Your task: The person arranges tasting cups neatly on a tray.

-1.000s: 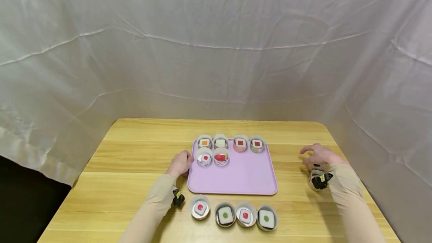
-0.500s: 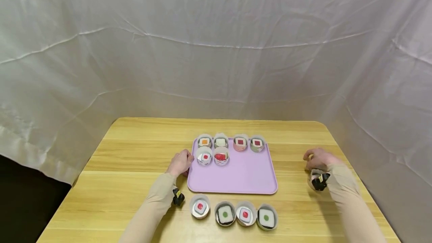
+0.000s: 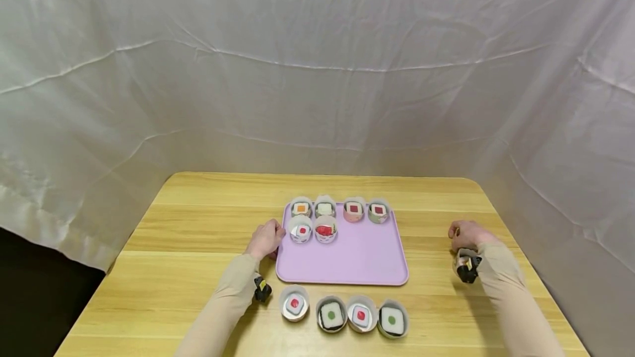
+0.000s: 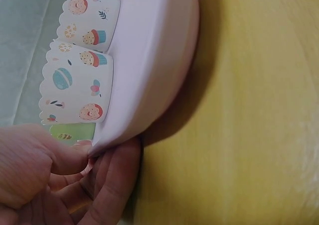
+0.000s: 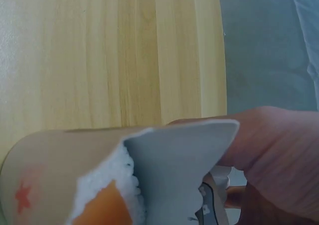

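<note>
A pale purple tray lies on the table, with several paper baking cups holding sushi-like pieces at its back and left. My left hand pinches the tray's left rim; in the left wrist view the thumb is above the edge and the fingers curl beneath. At the right of the table my right hand has curled fingers. In the right wrist view it grips a patterned paper baking cup, mostly hidden behind a nearer cup that holds a white and orange piece.
In front of the tray stand several more cups, among them one with a red-centred piece and one with a green-dotted piece. A grey-white curtain hangs behind the wooden table.
My right hand has come down and slightly nearer, its fingers curling in over the cup that showed beneath it. The left hand has stayed at the tray's rim.
</note>
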`<state>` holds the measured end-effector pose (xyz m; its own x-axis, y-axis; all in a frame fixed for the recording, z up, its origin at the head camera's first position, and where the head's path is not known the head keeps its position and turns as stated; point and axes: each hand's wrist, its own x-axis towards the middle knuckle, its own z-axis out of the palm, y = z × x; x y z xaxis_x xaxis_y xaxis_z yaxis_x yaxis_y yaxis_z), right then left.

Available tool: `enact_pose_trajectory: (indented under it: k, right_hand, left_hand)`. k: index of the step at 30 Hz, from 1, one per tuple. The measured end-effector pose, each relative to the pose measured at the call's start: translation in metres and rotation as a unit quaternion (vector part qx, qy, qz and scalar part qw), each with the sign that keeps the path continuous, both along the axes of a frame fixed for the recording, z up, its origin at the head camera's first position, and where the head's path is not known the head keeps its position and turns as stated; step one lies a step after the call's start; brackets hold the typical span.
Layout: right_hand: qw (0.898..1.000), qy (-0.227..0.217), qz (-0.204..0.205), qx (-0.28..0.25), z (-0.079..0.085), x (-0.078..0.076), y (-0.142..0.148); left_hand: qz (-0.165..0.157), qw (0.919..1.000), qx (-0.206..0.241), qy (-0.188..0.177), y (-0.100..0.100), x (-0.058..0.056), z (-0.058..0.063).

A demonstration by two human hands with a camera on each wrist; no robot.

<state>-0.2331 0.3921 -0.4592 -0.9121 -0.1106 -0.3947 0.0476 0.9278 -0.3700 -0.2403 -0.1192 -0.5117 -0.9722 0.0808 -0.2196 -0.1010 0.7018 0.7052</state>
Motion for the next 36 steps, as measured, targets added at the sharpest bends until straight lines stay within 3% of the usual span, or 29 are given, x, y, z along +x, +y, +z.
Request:
enact_pose_trajectory:
  k: [36]
  right_hand:
    - [1.0, 0.017, -0.023, -0.006, -0.0023, 0.0022, -0.0013]
  left_hand:
    - [0.002, 1.0, 0.002, -0.002, 0.0016, 0.001, 0.0001]
